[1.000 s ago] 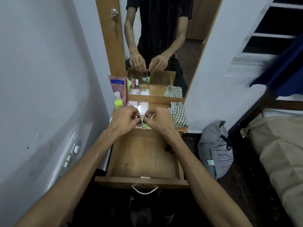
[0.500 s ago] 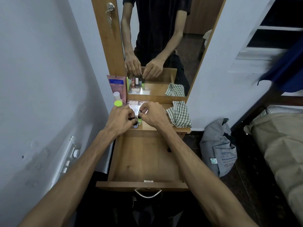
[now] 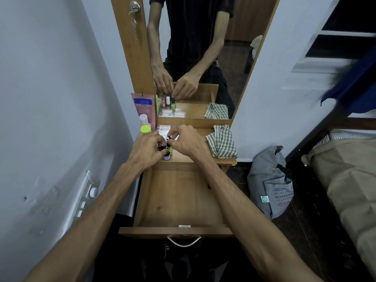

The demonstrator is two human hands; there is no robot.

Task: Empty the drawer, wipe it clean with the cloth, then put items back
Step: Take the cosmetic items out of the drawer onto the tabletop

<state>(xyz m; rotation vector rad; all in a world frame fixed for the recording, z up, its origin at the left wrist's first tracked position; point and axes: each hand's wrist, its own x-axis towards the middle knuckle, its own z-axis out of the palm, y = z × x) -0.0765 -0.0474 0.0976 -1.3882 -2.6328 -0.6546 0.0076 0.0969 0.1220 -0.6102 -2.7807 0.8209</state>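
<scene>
**Head view: both hands are setting small bottles on the shelf, drawer lying bare below**

Head camera is showing the left hand (image 3: 149, 148) and the right hand (image 3: 186, 142) meeting on the shelf top (image 3: 195, 157), fingers curled around a cluster of small bottles (image 3: 168, 150). One bottle is showing a lime-green body with a black cap, another a dark body with a pale label. The left hand is gripping the dark ones, and the right is pinching a black cap from above. The bottles are standing upright, long axis vertical, right at the shelf's front edge.

The drawer (image 3: 179, 200) is standing pulled out directly beneath and nearer the person than the hands; its wooden floor is showing no items, so the emptying step is looking all but done. The checked cloth (image 3: 221, 142) is lying crumpled on the shelf just to the right of the right hand, so that hand is the nearer one for picking it up, with a short sideways reach. A pink tube (image 3: 143, 105) and a lime-capped bottle (image 3: 145, 129) are standing at the shelf's left rear, against the mirror (image 3: 203, 47).
</scene>
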